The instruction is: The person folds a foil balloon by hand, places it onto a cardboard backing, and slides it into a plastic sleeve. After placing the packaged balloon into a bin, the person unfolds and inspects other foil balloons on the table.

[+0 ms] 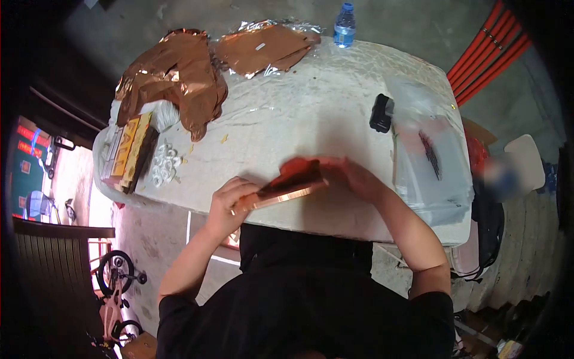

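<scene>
A shiny copper-coloured foil piece (290, 184) is held above the front edge of the table, its near edge catching the light. My left hand (232, 200) is closed around its left end, the fingers bent over it. At the right end, my right hand (357, 180) holds the foil from the far side. Its fingers lie in shade and are partly hidden by the foil. Beyond my left hand, a cluster of small white rings (164, 166) lies on the table.
A covered table (269, 125) carries a crumpled copper foil pile (173, 78), a flat foil stack (263, 48), a water bottle (344, 27) and yellow boxes (133, 149). To the right are a black object (381, 113) and clear plastic bags (412, 173).
</scene>
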Action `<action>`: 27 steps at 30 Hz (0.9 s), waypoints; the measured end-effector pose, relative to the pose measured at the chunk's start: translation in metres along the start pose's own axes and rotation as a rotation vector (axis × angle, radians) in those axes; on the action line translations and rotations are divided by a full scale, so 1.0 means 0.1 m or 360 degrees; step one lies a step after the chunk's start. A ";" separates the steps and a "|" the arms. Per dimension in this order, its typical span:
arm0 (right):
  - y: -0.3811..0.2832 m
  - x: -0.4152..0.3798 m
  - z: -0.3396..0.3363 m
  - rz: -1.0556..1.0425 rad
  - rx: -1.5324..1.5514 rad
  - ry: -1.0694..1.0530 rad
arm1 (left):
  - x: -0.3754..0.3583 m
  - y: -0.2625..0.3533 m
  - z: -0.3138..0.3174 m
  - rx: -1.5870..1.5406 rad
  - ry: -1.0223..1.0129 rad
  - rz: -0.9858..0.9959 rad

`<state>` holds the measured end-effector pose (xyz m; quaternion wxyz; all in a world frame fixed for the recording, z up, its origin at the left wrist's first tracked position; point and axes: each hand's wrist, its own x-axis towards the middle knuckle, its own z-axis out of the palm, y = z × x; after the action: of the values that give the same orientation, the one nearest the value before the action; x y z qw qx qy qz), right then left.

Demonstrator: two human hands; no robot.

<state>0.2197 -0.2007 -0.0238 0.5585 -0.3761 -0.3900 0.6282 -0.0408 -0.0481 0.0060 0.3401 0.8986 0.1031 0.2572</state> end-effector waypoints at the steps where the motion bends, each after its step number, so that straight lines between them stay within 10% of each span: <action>1: -0.06 0.00 0.04 -0.0019 -0.0012 0.0010 | 0.00 -0.01 0.04 -0.0173 0.0091 -0.0312; 2: -0.11 -0.01 0.09 -0.0068 -0.0094 0.0082 | -0.04 -0.12 0.13 -0.0595 0.0116 -0.0777; 9: -0.13 0.19 0.17 -0.0244 0.0309 0.0465 | 0.31 -0.20 0.34 -0.1768 0.0305 -0.1108; 23: -0.02 0.44 0.32 -0.0040 0.0106 0.0945 | 0.51 -0.11 0.19 -0.1984 0.0216 -0.1331; 27: 0.12 0.41 0.10 -0.0040 -0.0123 0.1017 | 0.25 -0.47 -0.35 -0.1468 0.0321 -0.0973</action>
<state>0.2019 -0.1613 -0.0318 0.6456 -0.5705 -0.2230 0.4560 -0.0387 0.0156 0.0074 0.7454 0.5570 0.2677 0.2500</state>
